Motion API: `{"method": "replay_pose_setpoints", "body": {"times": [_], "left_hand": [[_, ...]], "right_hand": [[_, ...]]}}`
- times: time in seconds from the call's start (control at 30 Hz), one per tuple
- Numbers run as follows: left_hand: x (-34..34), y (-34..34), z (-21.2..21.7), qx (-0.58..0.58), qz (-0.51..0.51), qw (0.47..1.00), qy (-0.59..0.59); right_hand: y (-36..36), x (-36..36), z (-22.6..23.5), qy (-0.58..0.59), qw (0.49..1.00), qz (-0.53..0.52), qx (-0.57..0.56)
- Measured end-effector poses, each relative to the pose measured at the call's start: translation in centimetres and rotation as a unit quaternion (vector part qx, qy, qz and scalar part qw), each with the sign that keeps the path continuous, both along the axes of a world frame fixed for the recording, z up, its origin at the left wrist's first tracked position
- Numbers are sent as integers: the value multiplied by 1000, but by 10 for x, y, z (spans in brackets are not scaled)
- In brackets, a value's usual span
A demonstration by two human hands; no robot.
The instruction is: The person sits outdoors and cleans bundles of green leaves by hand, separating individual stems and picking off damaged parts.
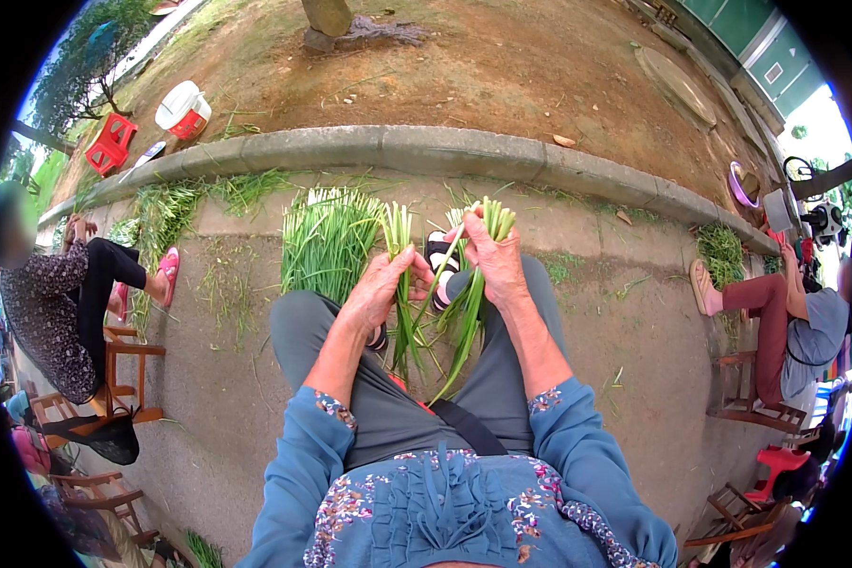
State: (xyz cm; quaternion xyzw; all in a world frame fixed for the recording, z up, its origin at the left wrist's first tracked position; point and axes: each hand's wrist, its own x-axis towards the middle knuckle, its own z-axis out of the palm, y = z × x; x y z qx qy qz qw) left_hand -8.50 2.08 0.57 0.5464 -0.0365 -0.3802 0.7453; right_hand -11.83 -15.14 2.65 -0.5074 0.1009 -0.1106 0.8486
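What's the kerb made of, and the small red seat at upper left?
The kerb looks like concrete, possibly stone: matte grey, slightly rough, with joints between blocks. The small red seat is probably moulded plastic: bright, even colour and smooth-looking surface.

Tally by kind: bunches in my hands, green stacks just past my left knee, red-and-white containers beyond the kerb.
Held bunches: 2 (one in the left hand, one in the right hand)
Green stack: 1
Red-and-white container: 1
Total: 4

Rough concrete on the kerb [426, 145]!
And here, smooth stalks [398, 229], matt cloth trousers [305, 343], glossy plastic red stool [115, 132], wooden chair [137, 348].
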Motion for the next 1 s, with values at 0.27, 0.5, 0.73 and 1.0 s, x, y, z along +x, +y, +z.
{"method": "replay_pose_setpoints", "body": {"times": [0.27, 0.5, 0.73, 1.0], "left_hand": [[3, 4, -1, 68, 44, 996, -35], [0, 2, 2, 14, 13, 999, -32], [-3, -2, 11, -6, -5, 999, -37], [-6, -6, 21, -27, -21, 998, -60]], "right_hand": [[-19, 1, -2, -8, 997, -79, 20], [-21, 1, -5, 3, 997, -70, 17], [-12, -2, -3, 24, 999, -26, 0], [0, -4, -4, 21, 999, 31, -35]]}}
